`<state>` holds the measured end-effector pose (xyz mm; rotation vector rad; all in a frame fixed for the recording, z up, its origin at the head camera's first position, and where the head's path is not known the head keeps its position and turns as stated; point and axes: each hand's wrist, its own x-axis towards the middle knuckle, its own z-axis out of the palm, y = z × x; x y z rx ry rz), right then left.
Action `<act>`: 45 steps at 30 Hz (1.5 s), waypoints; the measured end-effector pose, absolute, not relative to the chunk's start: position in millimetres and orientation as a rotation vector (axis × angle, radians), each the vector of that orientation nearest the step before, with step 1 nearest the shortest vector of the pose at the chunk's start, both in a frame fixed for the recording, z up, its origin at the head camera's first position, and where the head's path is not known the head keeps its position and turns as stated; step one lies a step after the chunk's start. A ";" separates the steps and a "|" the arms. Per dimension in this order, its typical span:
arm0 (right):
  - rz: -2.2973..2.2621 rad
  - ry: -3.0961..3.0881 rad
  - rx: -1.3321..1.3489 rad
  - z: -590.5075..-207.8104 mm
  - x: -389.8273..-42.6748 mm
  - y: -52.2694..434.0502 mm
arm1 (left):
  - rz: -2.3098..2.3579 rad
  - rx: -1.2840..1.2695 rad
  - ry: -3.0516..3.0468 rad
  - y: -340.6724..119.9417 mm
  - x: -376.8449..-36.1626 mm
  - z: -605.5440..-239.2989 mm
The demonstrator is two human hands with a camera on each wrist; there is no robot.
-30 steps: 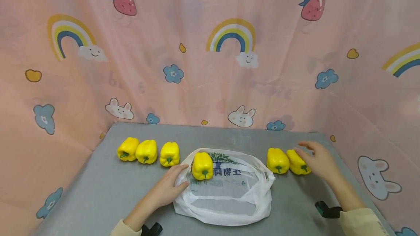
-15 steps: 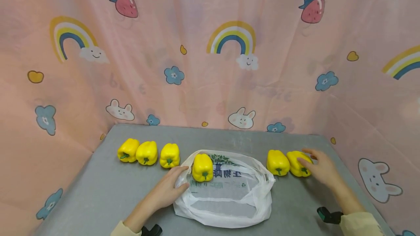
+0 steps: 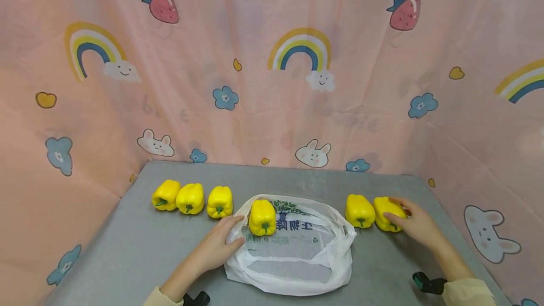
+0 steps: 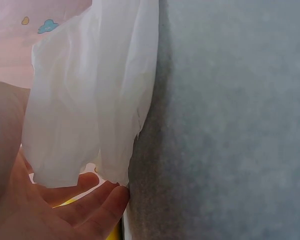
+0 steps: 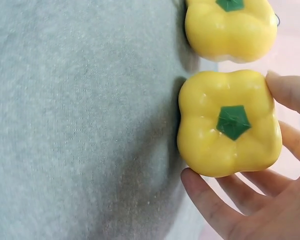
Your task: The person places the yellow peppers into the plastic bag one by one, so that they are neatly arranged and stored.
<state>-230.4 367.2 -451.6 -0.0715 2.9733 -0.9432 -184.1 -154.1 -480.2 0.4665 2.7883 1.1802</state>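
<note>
Evidently the yellow pepper (image 5: pixel 202 145) sits in the right hand's (image 3: pixel 418 224) grip, pinched with the thumb on one side and the fingertips (image 5: pixel 192 181) on the other; whether its weight is off the table (image 3: pixel 123 244) I cannot tell. Its skin is glossy and smooth, so it should prove a little slippery; it looks light and fairly firm, perhaps a plastic model, and unlikely to bruise. The broad lobed sides that the hand spans seem the best hold, better than the short green stem (image 5: pixel 233 121). Just left of this grip stands a second pepper (image 3: pixel 360 211). Farther left lies the white bag (image 3: pixel 289 286), thin and limp, likely to fold unless held by its rim. The left hand (image 3: pixel 216 245), thumb and fingers spread, touches the rim without visibly clenching it. Right of that hand, within the bag's mouth, is another pepper (image 3: pixel 262 217); beyond its fingers, to the left, three peppers (image 3: pixel 189 198) line up.
</note>
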 end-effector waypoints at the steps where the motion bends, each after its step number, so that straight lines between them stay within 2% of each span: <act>1: -0.940 2.971 -0.071 -451.6 -230.0 367.0 | 1.180 0.467 2.789 -154.0 -184.1 -480.3; 13: -0.965 2.976 -0.040 -447.3 -225.7 360.8 | 1.182 0.444 2.788 -153.6 -184.4 -476.4; 24: -1.003 3.018 -0.030 -424.9 -219.0 351.7 | 1.180 0.486 2.825 -154.4 -185.0 -476.6; 45: -1.080 3.164 -0.210 -384.3 -200.0 321.9 | 1.183 0.491 2.805 -154.5 -184.5 -479.4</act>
